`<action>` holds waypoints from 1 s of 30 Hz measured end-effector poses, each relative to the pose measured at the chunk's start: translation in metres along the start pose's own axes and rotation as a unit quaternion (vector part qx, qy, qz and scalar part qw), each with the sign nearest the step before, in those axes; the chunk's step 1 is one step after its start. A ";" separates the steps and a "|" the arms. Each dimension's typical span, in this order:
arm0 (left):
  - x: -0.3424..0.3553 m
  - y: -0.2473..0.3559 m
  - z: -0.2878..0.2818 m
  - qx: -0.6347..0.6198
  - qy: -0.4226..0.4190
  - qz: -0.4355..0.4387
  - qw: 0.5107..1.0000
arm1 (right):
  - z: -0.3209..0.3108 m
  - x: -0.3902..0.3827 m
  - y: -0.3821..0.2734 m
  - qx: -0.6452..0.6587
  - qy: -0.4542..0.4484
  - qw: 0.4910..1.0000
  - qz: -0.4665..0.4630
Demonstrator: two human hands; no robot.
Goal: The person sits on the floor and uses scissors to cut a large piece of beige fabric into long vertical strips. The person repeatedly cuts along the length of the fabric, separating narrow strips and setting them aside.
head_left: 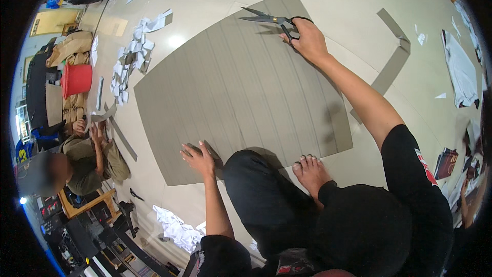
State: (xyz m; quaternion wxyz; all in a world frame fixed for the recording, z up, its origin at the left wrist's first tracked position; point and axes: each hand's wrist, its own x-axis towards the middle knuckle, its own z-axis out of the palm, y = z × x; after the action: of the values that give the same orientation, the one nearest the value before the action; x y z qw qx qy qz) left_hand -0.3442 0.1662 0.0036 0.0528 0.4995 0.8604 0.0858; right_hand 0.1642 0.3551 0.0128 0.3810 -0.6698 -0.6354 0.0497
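A large grey-brown sheet [230, 97] with faint parallel lines lies flat on the tiled floor in front of me. My left hand [199, 160] rests on its near left part, fingers spread. In my right hand [309, 40] is a pair of scissors [274, 19] with black handles, held over the sheet's far right part. Their blades are parted and point to the left, casting a shadow on the sheet. My bare foot [311, 173] is at the sheet's near edge, beside my bent knee.
Crumpled white and grey scraps [132, 59] lie beyond the sheet's left side. A bent grey strip [392, 66] is on the floor at right, near a white cloth-like piece [459, 69]. Another person [87, 161] sits at left holding a strip, near a red bucket [77, 79].
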 end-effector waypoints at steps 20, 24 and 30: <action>0.017 0.079 0.014 0.038 -0.017 0.037 0.998 | -0.007 0.034 0.049 -0.090 0.002 0.996 0.009; 0.015 0.079 0.012 0.026 -0.024 0.039 0.999 | -0.023 0.003 0.022 -0.075 -0.010 0.994 0.081; 0.003 0.048 0.008 0.054 -0.016 0.042 0.998 | -0.014 -0.054 -0.020 0.018 0.013 1.000 -0.009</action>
State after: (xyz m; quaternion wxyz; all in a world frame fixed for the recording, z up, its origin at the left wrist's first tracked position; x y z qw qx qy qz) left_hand -0.3040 0.1929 0.0055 0.0356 0.5384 0.8413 0.0332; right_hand 0.1459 0.2992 0.0119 0.4018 -0.6577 -0.6353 0.0488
